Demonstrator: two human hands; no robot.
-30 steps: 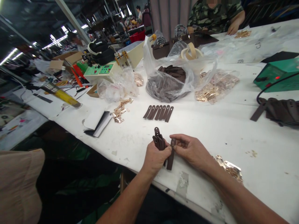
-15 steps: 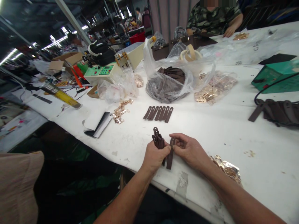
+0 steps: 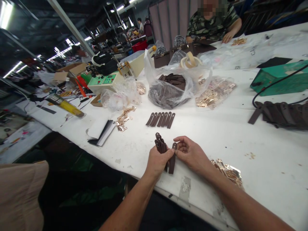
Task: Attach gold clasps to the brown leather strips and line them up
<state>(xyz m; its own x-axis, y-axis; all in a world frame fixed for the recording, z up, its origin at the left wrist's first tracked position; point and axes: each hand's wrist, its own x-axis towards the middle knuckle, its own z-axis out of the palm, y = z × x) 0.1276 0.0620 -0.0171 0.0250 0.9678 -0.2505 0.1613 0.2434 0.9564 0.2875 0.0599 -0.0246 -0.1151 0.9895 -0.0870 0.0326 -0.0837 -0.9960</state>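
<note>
My left hand (image 3: 154,162) is closed around a fanned bundle of dark brown strap tabs (image 3: 160,145), each with a rounded, holed end. Its thumb also presses on a single brown strap tab (image 3: 171,164) standing out to the right of the bundle. At that tab's upper end, my right hand (image 3: 191,153) pinches the edge between thumb and fingers; whether a small metal piece is there too, I cannot tell. Beyond my hands, several like tabs (image 3: 160,120) lie in a slanted row. Gold-coloured metal plates (image 3: 228,171) are heaped beside my right forearm.
An open plastic bag (image 3: 154,96) of brown tabs stands behind the row, with bagged gold plates (image 3: 211,96) beside it. More gold plates (image 3: 124,119) lie left. A green machine (image 3: 279,80) and piled brown straps (image 3: 286,115) are at right. Across the table (image 3: 204,125) sits a person (image 3: 211,25).
The camera view has shifted slightly, so the table's contents appear a little further left. Both hands keep nearly the same hold on the bundle and the single strap tab.
</note>
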